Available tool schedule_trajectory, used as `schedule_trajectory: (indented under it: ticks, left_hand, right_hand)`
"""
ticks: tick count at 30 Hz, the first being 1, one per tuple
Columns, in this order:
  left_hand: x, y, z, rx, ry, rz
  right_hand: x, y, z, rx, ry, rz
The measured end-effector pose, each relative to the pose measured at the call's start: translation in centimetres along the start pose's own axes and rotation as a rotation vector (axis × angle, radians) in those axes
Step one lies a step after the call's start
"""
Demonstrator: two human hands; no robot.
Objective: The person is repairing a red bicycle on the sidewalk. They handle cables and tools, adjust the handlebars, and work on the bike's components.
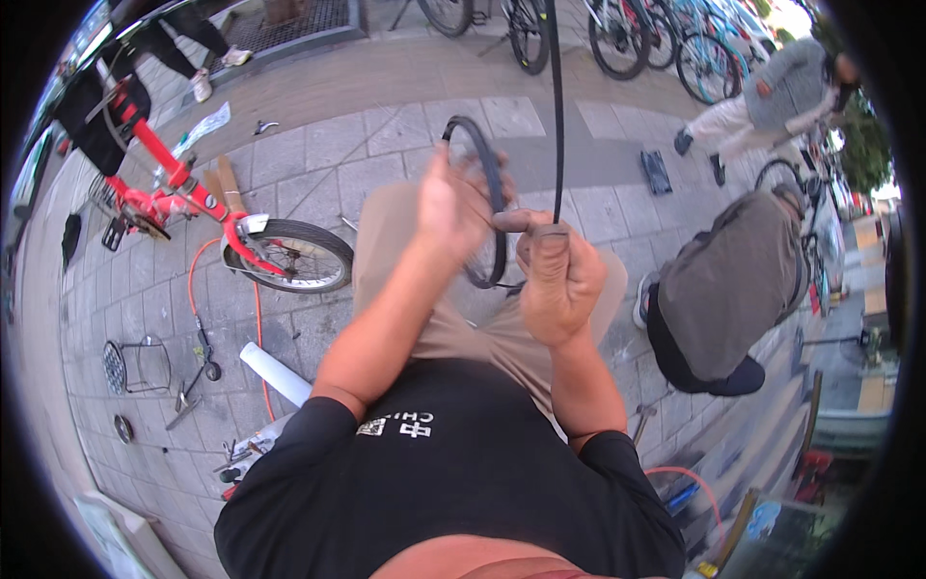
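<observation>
A thin black cable [558, 116] runs up from my right hand [561, 280], whose thumb and fingers are closed around it. Left of that hand hangs a black loop [492, 174], which looks like coiled cable; its exact kind is not clear. My left hand [453, 212] is at this loop, and its fingers are smeared by motion, so I cannot tell whether they grip it. Both hands are in front of my body, above my knees. A short bit of black line shows below the loop near my right hand.
At the left stands a red bicycle [178, 179] with an orange hose [258, 328] on the paving beside it. A stool [135, 365] and a white roll [275, 374] are nearer. One person [728, 280] bends at the right; another [786, 87] is farther back. Parked bicycles [617, 34] line the far side.
</observation>
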State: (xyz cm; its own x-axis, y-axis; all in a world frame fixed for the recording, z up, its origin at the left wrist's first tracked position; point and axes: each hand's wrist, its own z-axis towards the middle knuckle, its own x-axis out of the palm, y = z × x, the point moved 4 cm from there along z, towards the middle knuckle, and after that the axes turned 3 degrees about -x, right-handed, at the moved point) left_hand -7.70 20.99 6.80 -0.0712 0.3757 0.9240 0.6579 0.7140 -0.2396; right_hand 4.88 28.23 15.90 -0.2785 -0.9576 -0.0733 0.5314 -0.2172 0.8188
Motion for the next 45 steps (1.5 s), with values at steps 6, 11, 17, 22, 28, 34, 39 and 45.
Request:
schedule_trajectory:
  ticks: [6,11,17,22,28,34,39,45]
  left_hand:
    - [-9.3,0.9,6.7,-0.012,-0.112,-0.031]
    - [-4.3,3.0,1.6,-0.051,0.010,0.099]
    - [-4.3,1.4,2.0,0.041,0.128,0.123]
    - [-3.0,0.6,1.1,0.038,0.192,0.253]
    - [-2.2,3.0,-2.7,-0.003,0.310,0.675]
    - [-4.0,-1.0,-0.8,0.148,0.179,0.321]
    - [-4.2,0.1,-1.6,-0.039,0.165,0.175]
    - [-5.8,0.9,-1.8,-0.061,0.125,0.188]
  right_hand:
    - [-5.7,-1.0,-1.8,0.284,-0.335,0.193]
    - [-9.5,-2.4,-2.3,0.343,-0.430,0.157]
    - [-7.1,-3.5,-3.3,0.489,-0.127,-0.090]
    - [-6.3,-4.7,-2.9,0.405,-0.008,-0.069]
    - [-5.8,-5.1,-3.3,0.407,-0.104,0.007]
    - [-5.1,-4.7,-3.3,0.215,-0.102,-0.252]
    - [-4.5,-3.1,-2.0,0.194,-0.068,-0.388]
    - [-4.5,-3.6,-4.1,0.292,-0.012,-0.368]
